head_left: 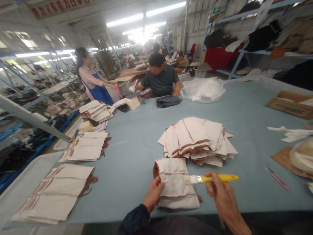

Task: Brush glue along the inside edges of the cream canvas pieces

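A cream fabric piece (174, 192) with brown-edged seams lies in front of me at the table's near edge. My left hand (154, 192) pinches its left edge, where a brown inner side shows. In my right hand (218, 192) is a paintbrush (221, 178) with a yellow handle, gripped between thumb and fingers. The pale bristles touch or hover just over the right part of the fabric; I cannot tell which. Just beyond lies a fanned pile of similar cream pieces (193, 133) with brown edges.
Stacks of cream pieces (56, 192) line the table's left side. On the right are small pink-handled snips (277, 179), a plastic-wrapped tub (302, 155), white strips (290, 133) and a cardboard box (290, 104). Across the blue-green table, a person (160, 78) sits; another person (91, 80) stands at left.
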Demonstrator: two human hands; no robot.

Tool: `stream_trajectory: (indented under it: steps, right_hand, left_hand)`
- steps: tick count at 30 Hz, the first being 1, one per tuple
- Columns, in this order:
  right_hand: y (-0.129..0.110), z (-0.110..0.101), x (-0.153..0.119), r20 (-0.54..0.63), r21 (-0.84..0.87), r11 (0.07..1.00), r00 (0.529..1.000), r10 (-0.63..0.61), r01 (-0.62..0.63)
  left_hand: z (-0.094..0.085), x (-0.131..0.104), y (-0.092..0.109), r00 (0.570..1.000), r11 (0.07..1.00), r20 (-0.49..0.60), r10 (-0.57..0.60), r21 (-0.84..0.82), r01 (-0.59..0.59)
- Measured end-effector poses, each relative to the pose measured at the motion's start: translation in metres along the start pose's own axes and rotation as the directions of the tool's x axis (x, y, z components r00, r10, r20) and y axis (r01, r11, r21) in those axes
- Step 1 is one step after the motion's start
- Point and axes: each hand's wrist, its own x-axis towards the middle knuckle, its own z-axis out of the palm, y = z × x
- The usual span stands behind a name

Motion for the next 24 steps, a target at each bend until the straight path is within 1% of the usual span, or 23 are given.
stream_trajectory:
  steps: [3,6,8,12,15,17,19,21,24]
  right_hand:
    - [-0.001,-0.002,0.002,0.026,0.018,1.000,1.000,-0.010,0.009]
    - [-0.012,-0.002,0.007,0.038,0.020,0.999,0.998,-0.040,0.039]
    - [-0.027,-0.002,0.011,0.049,0.023,0.996,0.995,-0.083,0.082]
    - [-0.063,0.003,0.017,0.133,0.073,0.979,0.971,-0.199,0.191]
    - [-0.087,0.012,0.016,0.170,0.113,0.952,0.938,-0.301,0.285]
    - [-0.100,0.019,0.010,0.209,0.131,0.936,0.913,-0.349,0.328]
    - [-0.109,0.025,0.002,0.273,0.147,0.924,0.884,-0.381,0.353]
    - [-0.114,0.031,-0.004,0.350,0.169,0.913,0.844,-0.407,0.370]
    - [-0.112,0.040,-0.006,0.445,0.198,0.896,0.778,-0.443,0.398]
  left_hand:
    - [0.010,-0.003,0.012,1.000,1.000,0.023,0.012,0.025,-0.013]
    - [0.022,-0.007,0.035,0.999,0.999,0.033,0.018,0.047,-0.020]
    - [0.031,-0.011,0.055,0.999,0.998,0.035,0.028,0.054,-0.030]
    - [0.047,-0.024,0.098,0.998,0.997,0.023,0.050,0.053,-0.051]
    - [0.060,-0.038,0.122,0.998,0.996,0.008,0.057,0.061,-0.058]
    - [0.068,-0.048,0.133,0.997,0.994,0.005,0.071,0.087,-0.071]
    - [0.074,-0.056,0.138,0.996,0.988,0.015,0.086,0.130,-0.088]
    - [0.077,-0.062,0.141,0.994,0.977,0.032,0.103,0.184,-0.107]
    - [0.078,-0.068,0.142,0.991,0.959,0.035,0.126,0.250,-0.131]
